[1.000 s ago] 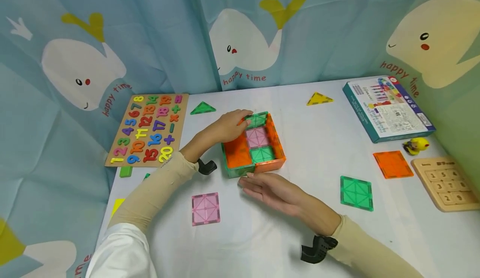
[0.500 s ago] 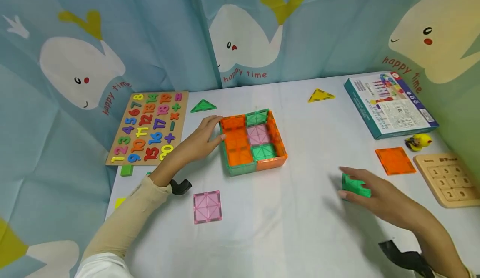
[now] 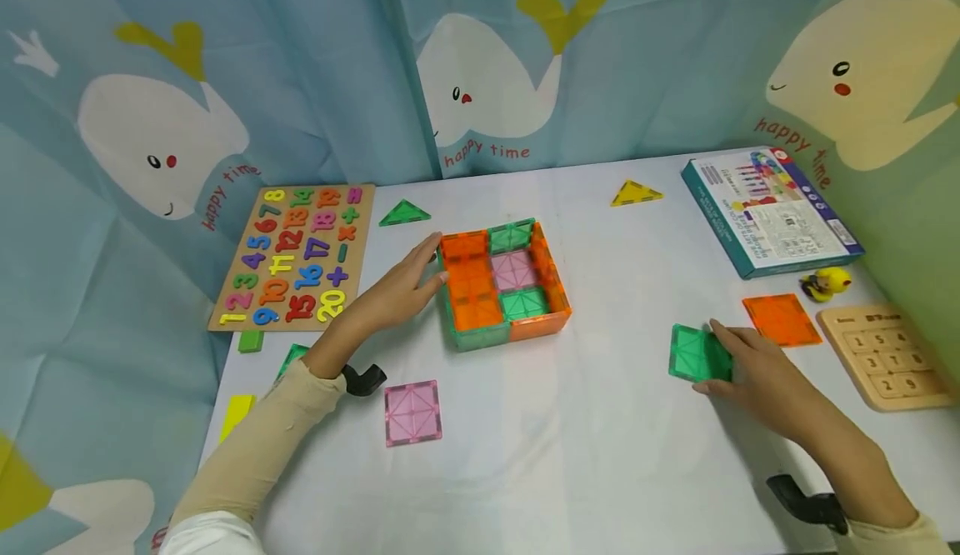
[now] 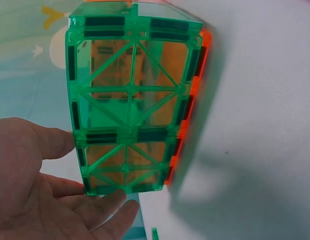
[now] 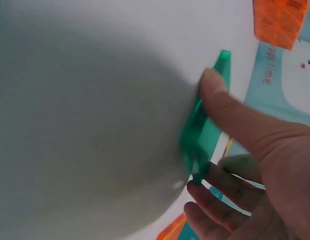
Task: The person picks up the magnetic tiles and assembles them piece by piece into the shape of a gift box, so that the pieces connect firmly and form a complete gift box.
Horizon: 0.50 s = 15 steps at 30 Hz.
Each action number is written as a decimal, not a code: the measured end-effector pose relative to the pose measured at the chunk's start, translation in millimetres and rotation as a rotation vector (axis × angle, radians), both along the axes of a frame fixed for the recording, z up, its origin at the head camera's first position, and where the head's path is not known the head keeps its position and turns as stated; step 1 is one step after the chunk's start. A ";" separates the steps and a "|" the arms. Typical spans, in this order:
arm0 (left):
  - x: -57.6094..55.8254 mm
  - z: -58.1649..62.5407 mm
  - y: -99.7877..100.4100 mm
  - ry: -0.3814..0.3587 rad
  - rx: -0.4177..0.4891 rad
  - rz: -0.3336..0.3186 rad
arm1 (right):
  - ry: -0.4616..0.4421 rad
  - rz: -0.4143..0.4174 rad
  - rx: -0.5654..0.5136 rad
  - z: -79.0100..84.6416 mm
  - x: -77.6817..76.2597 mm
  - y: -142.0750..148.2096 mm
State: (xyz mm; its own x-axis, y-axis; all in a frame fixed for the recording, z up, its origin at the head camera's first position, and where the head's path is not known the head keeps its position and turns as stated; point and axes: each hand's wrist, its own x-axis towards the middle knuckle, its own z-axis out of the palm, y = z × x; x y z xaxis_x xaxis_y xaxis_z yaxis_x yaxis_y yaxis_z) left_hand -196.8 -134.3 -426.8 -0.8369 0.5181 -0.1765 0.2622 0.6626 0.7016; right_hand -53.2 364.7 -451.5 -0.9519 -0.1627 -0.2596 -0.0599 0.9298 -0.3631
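Observation:
An open-topped box of translucent magnetic tiles (image 3: 547, 326), orange and green outside, stands mid-table with orange, pink and green squares on its floor. At its left wall is my left hand (image 3: 397, 288), thumb and fingers spread loosely; the left wrist view shows fingertips right at the green wall (image 4: 130, 90). My right hand (image 3: 765, 384) pinches a green square magnetic tile (image 3: 690, 353) by its edges, thumb on the near side. In the right wrist view this tile (image 5: 210, 130) is tilted between thumb and fingers.
A pink square tile (image 3: 413, 413) lies front-left, an orange one (image 3: 782, 320) right. Green (image 3: 405, 213) and yellow triangles (image 3: 636, 193) lie behind. A number board (image 3: 296, 259) is left; a boxed set (image 3: 772, 212), small yellow figure (image 3: 825, 283) and wooden number board (image 3: 888, 357) are right.
My left hand has drawn back from inside the box to its left side. The right hand has left the box's front, moved right and picked up the green square tile.

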 end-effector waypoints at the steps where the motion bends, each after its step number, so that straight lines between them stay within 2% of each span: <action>1: -0.2 -1.1 -0.5 -0.001 0.004 0.003 | 0.007 0.017 0.006 1.5 -10.0 -3.4; 5: -1.0 -3.5 -0.2 -0.015 0.019 0.018 | 0.091 0.132 -0.012 10.8 -58.4 -22.5; 9: -3.1 -5.1 1.5 -0.022 0.031 0.018 | 0.111 0.211 -0.065 42.5 -115.7 -54.0; 12: -4.3 -5.5 1.5 -0.021 0.040 0.006 | 0.068 0.243 -0.101 72.2 -151.1 -94.9; 15: -3.6 -5.0 -0.6 -0.018 0.048 0.010 | 0.054 0.332 -0.140 86.4 -175.8 -147.0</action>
State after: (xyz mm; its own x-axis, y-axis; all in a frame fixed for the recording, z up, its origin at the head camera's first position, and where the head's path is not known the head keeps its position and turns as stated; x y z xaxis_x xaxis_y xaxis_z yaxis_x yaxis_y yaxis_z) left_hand -200.4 -134.9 -431.9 -0.8389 0.5181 -0.1668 0.2429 0.6305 0.7372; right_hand -229.0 217.7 -365.1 -0.8530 -0.4956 -0.1636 -0.3729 0.7981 -0.4733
